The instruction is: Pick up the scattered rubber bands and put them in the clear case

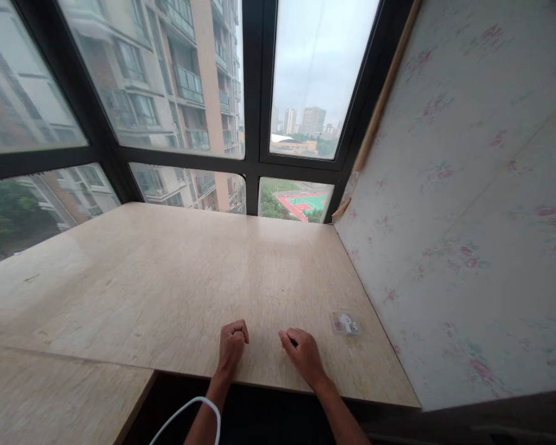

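My left hand (pixel 232 345) rests as a closed fist on the beige marble-patterned sill (pixel 180 278), close to its front edge. To its right, my right hand (pixel 302 352) is also curled closed on the same surface, its thumb toward the left. Nothing shows in either fist. The two hands are apart. Just beyond my right hand, on the right, lies a small clear plastic box (pixel 345 322) with small white items inside; neither hand touches it.
A white cable (pixel 185 405) loops over my left forearm. Dark-framed windows (pixel 252 111) stand behind the sill. A wall with flowered paper (pixel 467 216) bounds the right side. Below the front edge is a dark gap (pixel 269 414).
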A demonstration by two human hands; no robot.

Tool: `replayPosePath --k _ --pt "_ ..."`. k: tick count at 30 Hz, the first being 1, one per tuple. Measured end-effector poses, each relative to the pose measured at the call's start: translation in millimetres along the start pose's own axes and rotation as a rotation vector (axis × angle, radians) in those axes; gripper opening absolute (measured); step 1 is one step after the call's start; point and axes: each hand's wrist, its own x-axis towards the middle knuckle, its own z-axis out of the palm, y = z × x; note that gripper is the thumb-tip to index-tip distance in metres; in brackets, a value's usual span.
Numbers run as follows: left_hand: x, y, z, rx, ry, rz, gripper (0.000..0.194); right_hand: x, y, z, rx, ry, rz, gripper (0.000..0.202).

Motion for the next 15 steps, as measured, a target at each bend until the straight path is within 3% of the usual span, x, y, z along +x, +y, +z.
replayPosePath --k 15 --pt "4.0 -4.9 1.4 0.071 -0.022 0.01 0.011 5.2 -2.0 -7.6 0.124 -0.005 0.047 0.045"
